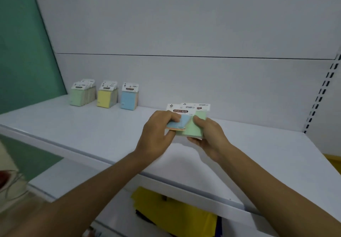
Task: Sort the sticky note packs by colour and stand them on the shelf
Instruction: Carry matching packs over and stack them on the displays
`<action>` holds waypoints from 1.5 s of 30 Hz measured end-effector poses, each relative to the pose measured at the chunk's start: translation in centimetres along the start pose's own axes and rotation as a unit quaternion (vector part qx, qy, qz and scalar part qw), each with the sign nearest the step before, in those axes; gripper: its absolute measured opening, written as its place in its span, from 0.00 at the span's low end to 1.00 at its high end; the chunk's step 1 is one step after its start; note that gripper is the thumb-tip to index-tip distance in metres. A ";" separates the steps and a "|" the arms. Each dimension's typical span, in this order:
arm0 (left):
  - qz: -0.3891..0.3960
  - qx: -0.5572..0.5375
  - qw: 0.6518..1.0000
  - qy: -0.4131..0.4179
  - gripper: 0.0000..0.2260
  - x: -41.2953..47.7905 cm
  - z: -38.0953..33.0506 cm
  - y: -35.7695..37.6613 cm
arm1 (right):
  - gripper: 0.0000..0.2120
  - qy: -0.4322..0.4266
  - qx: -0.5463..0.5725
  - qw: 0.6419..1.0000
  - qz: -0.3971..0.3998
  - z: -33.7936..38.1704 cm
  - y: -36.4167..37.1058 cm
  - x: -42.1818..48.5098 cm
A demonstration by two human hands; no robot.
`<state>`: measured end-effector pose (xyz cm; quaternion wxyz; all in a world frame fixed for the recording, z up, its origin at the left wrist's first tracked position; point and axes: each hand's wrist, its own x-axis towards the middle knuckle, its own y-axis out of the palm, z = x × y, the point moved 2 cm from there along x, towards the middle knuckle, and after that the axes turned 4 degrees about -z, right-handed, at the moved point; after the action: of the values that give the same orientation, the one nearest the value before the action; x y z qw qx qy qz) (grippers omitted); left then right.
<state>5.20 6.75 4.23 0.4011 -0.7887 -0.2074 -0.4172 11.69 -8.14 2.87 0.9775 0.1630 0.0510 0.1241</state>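
Arms: both reach in from the bottom edge, over the front lip of the shelf (239, 155).
Left hand (156, 133): fingers closed on the blue pack (180, 123), thumb on top.
Right hand (208, 135): fingers closed on the green pack (195, 128), which touches the blue pack and lies partly under it.
Open room: bare shelf lies all around the hands, with lots of space to their right.
Standing packs: far left of the hands, by the back wall, a green row (81, 94), then a yellow row (107, 96), then a blue standing pack (129, 97).
Hard to see: small print on the labels is blurry; something yellow (175, 212) below the shelf is cut off.
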 end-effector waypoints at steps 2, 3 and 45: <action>0.002 0.017 1.000 0.007 0.11 -0.4 0.1 -0.8 | 0.13 0.001 0.012 1.000 0.007 -0.2 1.0 -0.2; 0.003 0.025 1.000 0.012 0.12 -0.6 0.1 -1.2 | 0.14 0.001 0.018 1.000 0.012 -0.3 1.5 -0.2; 0.032 -0.490 0.760 -0.426 0.16 -8.7 24.5 -30.1 | 0.09 -0.132 -0.163 0.976 0.063 -12.5 37.5 -1.1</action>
<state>-7.53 44.40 2.81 -0.1560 -0.9803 -0.0991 -0.0702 0.36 29.72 3.56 0.9791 0.0197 -0.1099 0.1699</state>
